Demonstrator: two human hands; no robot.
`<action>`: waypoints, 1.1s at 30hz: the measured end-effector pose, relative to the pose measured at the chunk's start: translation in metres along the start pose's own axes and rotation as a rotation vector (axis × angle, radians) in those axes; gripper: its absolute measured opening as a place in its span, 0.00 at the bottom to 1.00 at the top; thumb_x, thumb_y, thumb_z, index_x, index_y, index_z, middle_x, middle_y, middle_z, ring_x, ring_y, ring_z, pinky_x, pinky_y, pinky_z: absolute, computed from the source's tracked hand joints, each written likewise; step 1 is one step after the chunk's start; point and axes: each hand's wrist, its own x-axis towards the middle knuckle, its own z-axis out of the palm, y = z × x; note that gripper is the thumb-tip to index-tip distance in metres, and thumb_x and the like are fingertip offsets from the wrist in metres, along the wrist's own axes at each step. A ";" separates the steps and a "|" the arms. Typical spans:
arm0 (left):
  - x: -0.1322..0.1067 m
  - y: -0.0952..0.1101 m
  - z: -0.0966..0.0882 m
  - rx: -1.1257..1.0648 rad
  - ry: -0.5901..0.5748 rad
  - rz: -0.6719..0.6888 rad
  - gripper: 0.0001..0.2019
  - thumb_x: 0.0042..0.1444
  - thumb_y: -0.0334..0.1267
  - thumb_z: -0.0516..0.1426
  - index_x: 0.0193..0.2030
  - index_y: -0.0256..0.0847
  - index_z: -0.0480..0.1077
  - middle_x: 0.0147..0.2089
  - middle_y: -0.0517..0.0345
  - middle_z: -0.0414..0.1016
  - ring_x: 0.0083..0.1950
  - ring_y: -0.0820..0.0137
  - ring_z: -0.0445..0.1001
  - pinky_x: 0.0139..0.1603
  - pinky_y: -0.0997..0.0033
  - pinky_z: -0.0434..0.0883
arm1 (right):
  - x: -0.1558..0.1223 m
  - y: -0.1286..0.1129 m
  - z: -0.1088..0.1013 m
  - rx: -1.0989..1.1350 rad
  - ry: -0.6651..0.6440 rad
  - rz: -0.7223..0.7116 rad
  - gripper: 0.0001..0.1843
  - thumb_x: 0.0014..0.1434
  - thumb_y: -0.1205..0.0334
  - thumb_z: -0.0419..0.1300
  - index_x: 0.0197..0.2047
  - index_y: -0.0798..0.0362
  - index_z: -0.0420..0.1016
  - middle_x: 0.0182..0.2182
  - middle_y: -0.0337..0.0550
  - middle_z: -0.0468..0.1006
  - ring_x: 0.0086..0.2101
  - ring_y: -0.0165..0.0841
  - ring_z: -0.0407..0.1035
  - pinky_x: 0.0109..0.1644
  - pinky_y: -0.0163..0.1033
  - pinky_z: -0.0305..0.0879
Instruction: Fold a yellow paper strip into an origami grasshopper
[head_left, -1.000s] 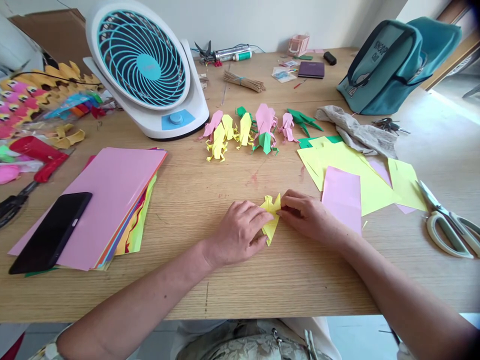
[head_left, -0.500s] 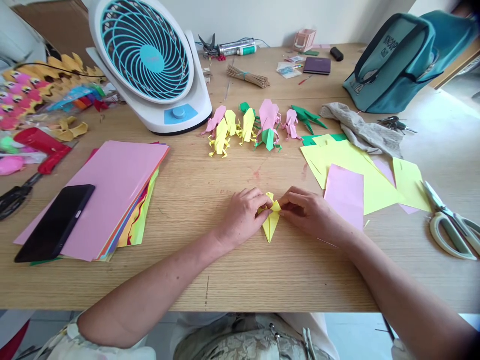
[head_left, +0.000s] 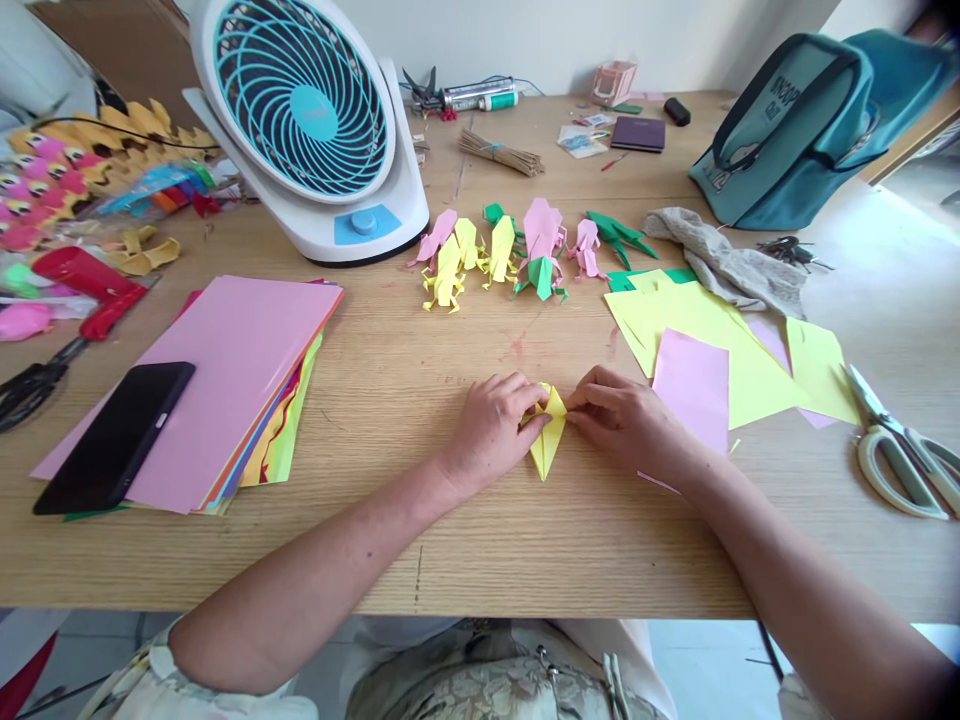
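A small folded yellow paper piece (head_left: 549, 440) lies on the wooden table (head_left: 465, 520), its pointed end towards me. My left hand (head_left: 491, 425) pinches its left side with curled fingers. My right hand (head_left: 622, 415) pinches the top right flap. Beyond them stands a row of finished paper figures (head_left: 510, 255) in pink, yellow and green.
A stack of coloured sheets (head_left: 240, 370) with a black phone (head_left: 116, 435) on it lies left. Loose yellow and pink sheets (head_left: 712, 350) and scissors (head_left: 900, 450) lie right. A white and teal fan (head_left: 307, 110), a teal bag (head_left: 810, 110), a grey cloth (head_left: 724, 260) and red-handled scissors (head_left: 67, 310) ring the table.
The spread top flaps of the yellow piece have been folded in, leaving a narrower pointed shape. Both hands stayed on it, shifting slightly away from me.
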 end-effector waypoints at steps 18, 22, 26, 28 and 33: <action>0.000 0.001 0.003 0.040 -0.010 -0.068 0.03 0.62 0.36 0.59 0.38 0.39 0.71 0.41 0.56 0.71 0.45 0.65 0.72 0.45 0.64 0.67 | 0.001 -0.008 0.007 -0.040 0.001 0.124 0.04 0.62 0.68 0.58 0.35 0.53 0.73 0.34 0.41 0.70 0.30 0.29 0.66 0.35 0.36 0.63; 0.000 0.003 0.002 0.065 -0.028 -0.073 0.03 0.62 0.36 0.59 0.40 0.38 0.72 0.43 0.54 0.71 0.46 0.64 0.72 0.46 0.63 0.67 | -0.001 -0.010 0.009 -0.052 0.022 0.156 0.03 0.61 0.69 0.59 0.35 0.54 0.72 0.36 0.42 0.70 0.30 0.30 0.66 0.35 0.37 0.63; 0.000 0.003 0.002 0.076 -0.032 -0.073 0.03 0.63 0.36 0.58 0.39 0.38 0.72 0.43 0.54 0.71 0.46 0.64 0.72 0.46 0.63 0.68 | -0.003 -0.011 0.011 -0.102 0.019 0.157 0.04 0.62 0.68 0.58 0.35 0.54 0.72 0.35 0.42 0.70 0.32 0.32 0.67 0.37 0.38 0.63; 0.000 0.003 0.002 0.085 -0.032 -0.073 0.03 0.63 0.36 0.58 0.39 0.38 0.71 0.43 0.54 0.71 0.46 0.64 0.72 0.46 0.62 0.68 | -0.003 -0.011 0.010 -0.105 0.012 0.155 0.04 0.62 0.69 0.58 0.35 0.54 0.72 0.35 0.43 0.70 0.33 0.33 0.67 0.38 0.39 0.63; 0.000 0.003 0.001 0.084 -0.038 -0.073 0.04 0.62 0.36 0.60 0.40 0.39 0.71 0.43 0.55 0.71 0.46 0.64 0.72 0.46 0.62 0.68 | -0.003 -0.009 0.002 0.002 -0.015 0.174 0.04 0.59 0.70 0.60 0.34 0.53 0.73 0.35 0.41 0.70 0.30 0.29 0.68 0.35 0.35 0.64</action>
